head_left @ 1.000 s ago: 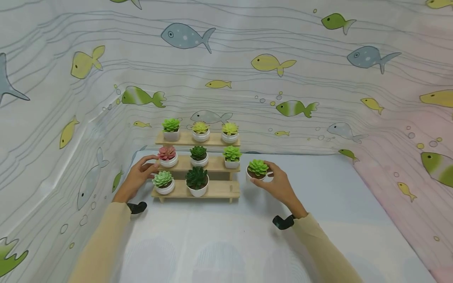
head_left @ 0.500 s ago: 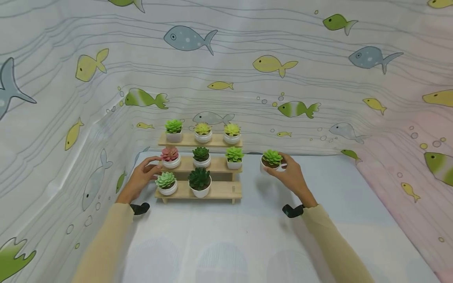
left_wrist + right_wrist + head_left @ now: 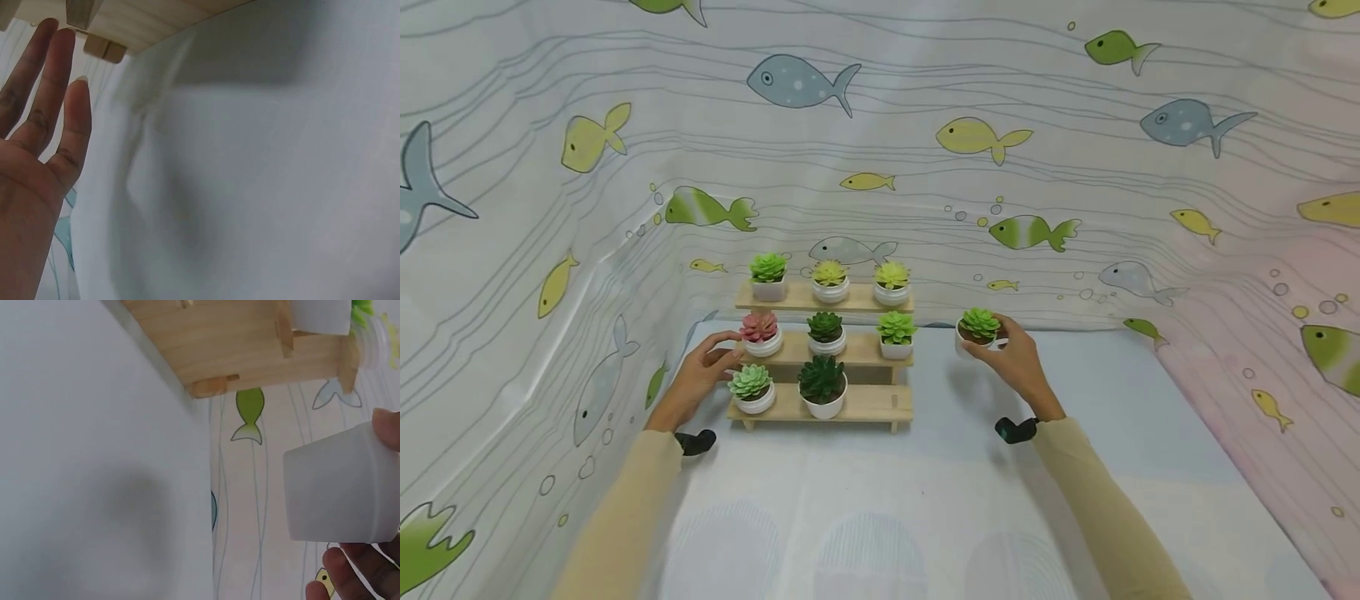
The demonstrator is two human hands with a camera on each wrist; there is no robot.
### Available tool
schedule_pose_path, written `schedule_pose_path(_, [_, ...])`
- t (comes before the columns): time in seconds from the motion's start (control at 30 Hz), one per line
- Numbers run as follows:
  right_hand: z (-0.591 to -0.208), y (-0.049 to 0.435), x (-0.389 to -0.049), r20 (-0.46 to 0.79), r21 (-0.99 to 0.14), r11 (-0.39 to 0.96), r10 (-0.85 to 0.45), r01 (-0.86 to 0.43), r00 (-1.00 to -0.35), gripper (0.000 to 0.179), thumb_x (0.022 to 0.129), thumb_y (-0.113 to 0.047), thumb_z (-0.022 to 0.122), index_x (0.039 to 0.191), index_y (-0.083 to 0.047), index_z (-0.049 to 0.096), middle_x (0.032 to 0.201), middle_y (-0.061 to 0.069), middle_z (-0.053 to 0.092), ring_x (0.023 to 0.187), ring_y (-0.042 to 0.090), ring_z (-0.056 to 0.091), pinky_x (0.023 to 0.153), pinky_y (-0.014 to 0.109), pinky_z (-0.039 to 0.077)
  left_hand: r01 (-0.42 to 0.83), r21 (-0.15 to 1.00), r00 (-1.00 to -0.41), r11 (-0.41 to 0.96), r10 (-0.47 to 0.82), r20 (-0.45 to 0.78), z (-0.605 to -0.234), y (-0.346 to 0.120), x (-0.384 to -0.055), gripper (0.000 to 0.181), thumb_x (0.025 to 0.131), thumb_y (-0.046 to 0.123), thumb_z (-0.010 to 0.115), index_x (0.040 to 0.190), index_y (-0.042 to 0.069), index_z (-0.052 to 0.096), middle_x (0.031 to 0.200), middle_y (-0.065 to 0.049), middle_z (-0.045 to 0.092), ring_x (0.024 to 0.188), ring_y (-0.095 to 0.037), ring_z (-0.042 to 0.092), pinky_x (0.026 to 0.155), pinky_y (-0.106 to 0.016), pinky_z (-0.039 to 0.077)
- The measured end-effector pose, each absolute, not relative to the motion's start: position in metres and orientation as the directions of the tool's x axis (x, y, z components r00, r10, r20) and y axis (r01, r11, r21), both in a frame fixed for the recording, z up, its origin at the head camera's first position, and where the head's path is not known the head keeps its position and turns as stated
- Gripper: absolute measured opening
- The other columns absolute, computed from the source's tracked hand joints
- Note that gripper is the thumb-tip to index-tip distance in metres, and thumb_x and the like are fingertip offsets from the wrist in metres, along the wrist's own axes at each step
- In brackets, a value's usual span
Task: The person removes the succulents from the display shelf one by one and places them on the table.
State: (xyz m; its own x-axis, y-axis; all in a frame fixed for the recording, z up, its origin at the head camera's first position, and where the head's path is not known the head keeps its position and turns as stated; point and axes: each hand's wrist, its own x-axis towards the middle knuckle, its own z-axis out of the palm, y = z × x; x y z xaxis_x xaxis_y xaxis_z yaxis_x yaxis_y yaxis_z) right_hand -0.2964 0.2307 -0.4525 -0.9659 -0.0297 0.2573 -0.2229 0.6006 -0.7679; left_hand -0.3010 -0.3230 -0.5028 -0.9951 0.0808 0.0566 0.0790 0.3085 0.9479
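My right hand [image 3: 1017, 358] holds a potted green succulent [image 3: 979, 327] to the right of a three-tier wooden plant stand [image 3: 872, 404]. Thumb and fingers grip its white pot [image 3: 337, 487], which is raised above the table in the right wrist view. At the stand's left end my left hand [image 3: 700, 379] has its fingertips by the middle shelf, beside a pink succulent [image 3: 760, 329]. The left wrist view shows those fingers [image 3: 53, 75] extended near the wood. On the bottom shelf are a pale green succulent [image 3: 751, 385] and a large dark green one [image 3: 822, 382].
The middle shelf also bears a dark green succulent [image 3: 826, 329] and a bright green one [image 3: 896, 331]. Another green succulent [image 3: 768, 271] and two yellow ones stand on top. Fish-patterned cloth [image 3: 925, 192] rises behind and beside the pale table [image 3: 865, 492].
The right hand has carried the potted succulent right and slightly farther back from the stand, with little travel in the last half second. The left hand has stayed beside the stand.
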Motion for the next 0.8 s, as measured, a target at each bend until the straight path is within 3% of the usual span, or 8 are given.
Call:
schedule_pose_path(0.3, [-0.462, 0.232, -0.304, 0.183, -0.796, 0.585, -0.014, -0.156, -0.983, 0.091, 0.086, -0.054, 0.081, 0.153, -0.004, 0.044, 0.132, 0.016, 0.059, 0.117, 0.031, 0.056, 0.096, 0.047, 0.050, 0.097, 0.951, -0.992, 0.295, 0.105, 0.069, -0.504, -0.326, -0.295, 0.045, 0.103, 0.040, 0.064, 0.143, 0.025, 0.051, 0.120, -0.001, 0.066, 0.100, -0.012, 0.068, 0.084, -0.031, 0.056])
schedule_pose_path(0.47, [-0.466, 0.232, -0.311, 0.191, -0.791, 0.590, -0.013, -0.162, -0.981, 0.093, 0.085, -0.057, 0.080, 0.152, -0.004, 0.044, 0.131, 0.016, 0.059, 0.116, 0.031, 0.056, 0.096, 0.047, 0.050, 0.119, 0.942, -0.989, 0.314, 0.123, 0.084, -0.500, -0.330, -0.293, 0.046, 0.104, 0.039, 0.063, 0.145, 0.023, 0.050, 0.124, -0.006, 0.063, 0.102, -0.012, 0.068, 0.085, -0.033, 0.057])
schedule_pose_path(0.8, [-0.478, 0.238, -0.323, 0.134, -0.799, 0.592, 0.009, -0.103, -0.991, 0.089, 0.086, -0.050, 0.082, 0.151, -0.002, 0.044, 0.132, 0.018, 0.058, 0.116, 0.034, 0.055, 0.095, 0.049, 0.048, 0.123, 0.950, -0.985, 0.288, 0.151, 0.082, -0.488, -0.322, -0.292, 0.046, 0.105, 0.032, 0.063, 0.145, 0.015, 0.049, 0.120, -0.002, 0.064, 0.102, -0.012, 0.067, 0.085, -0.034, 0.057])
